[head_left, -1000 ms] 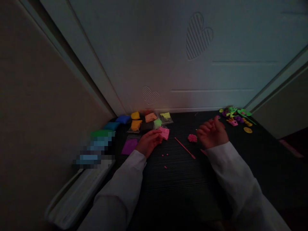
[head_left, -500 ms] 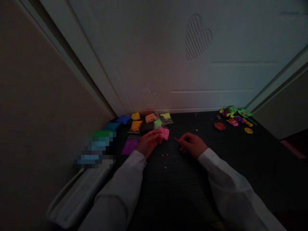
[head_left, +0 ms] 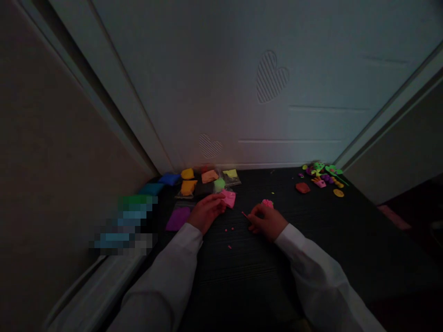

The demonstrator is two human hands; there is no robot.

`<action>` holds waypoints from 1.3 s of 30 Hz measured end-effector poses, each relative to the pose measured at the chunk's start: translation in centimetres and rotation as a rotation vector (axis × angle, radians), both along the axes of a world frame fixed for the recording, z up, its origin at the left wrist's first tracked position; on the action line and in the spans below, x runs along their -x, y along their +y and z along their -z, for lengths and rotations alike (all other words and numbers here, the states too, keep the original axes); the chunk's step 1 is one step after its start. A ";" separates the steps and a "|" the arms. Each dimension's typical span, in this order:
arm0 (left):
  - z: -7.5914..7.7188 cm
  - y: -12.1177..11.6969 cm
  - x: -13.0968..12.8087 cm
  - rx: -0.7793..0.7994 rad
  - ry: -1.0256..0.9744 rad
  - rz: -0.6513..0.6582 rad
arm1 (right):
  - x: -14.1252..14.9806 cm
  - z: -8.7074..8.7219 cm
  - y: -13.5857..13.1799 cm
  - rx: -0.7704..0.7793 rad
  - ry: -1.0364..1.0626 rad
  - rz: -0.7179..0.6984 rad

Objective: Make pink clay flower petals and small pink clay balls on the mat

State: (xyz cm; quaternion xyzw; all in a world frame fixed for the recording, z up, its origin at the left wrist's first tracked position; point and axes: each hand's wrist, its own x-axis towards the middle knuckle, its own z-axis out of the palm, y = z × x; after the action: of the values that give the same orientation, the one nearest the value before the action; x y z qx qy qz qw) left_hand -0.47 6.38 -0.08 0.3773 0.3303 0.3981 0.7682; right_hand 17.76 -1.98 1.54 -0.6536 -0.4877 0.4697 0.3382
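Note:
My left hand [head_left: 207,213] has its fingers stretched out and slightly apart. Its fingertips reach the left edge of a pink packet of modelling clay [head_left: 228,198]; whether they press on it is hard to see in the dim light. Between the thumb and fingers of my right hand [head_left: 265,221] is a thin pink stick [head_left: 245,215], pointing up and left. Just behind that hand sits a bumpy pink clay piece [head_left: 267,203], partly hidden. Small pink clay bits [head_left: 229,247] lie on the dark table [head_left: 238,276] between my forearms.
Clay packets stand along the back left, including orange [head_left: 188,187], purple [head_left: 178,218] and blue [head_left: 169,179]. A white elongated object [head_left: 93,286] lies at the left. Colourful clay figures [head_left: 325,177] and a red disc [head_left: 302,187] are at the back right, before a white panel [head_left: 221,92].
The view has shifted. My right hand has drawn slightly toward me with the stick, uncovering the bumpy pink piece. My left fingers have loosened beside the pink packet.

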 end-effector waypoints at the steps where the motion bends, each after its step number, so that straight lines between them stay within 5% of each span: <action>1: 0.1 0.0 0.0 -0.002 -0.008 0.001 | -0.2 0.1 -0.5 -0.004 -0.018 0.004; 12: 0.3 0.0 0.0 -0.015 -0.043 0.000 | -4.8 -0.2 -5.8 0.025 -0.153 0.074; 29: 0.0 -0.1 0.0 -0.002 -0.048 -0.016 | -11.1 -0.8 -4.3 -0.049 -0.534 0.083; 34: -0.2 -0.2 -0.1 0.005 -0.045 -0.010 | -9.3 -2.3 -4.0 -0.214 -0.583 0.083; 39: -0.2 -0.2 -0.1 0.000 -0.055 -0.008 | -3.6 -3.7 -1.8 -0.458 -0.575 -0.032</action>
State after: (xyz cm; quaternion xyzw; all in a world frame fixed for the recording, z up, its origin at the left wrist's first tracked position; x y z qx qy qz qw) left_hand -0.41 6.14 0.12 0.3651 0.3107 0.4113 0.7753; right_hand 21.39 -3.75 5.20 -0.6585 -0.6654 0.1509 0.3175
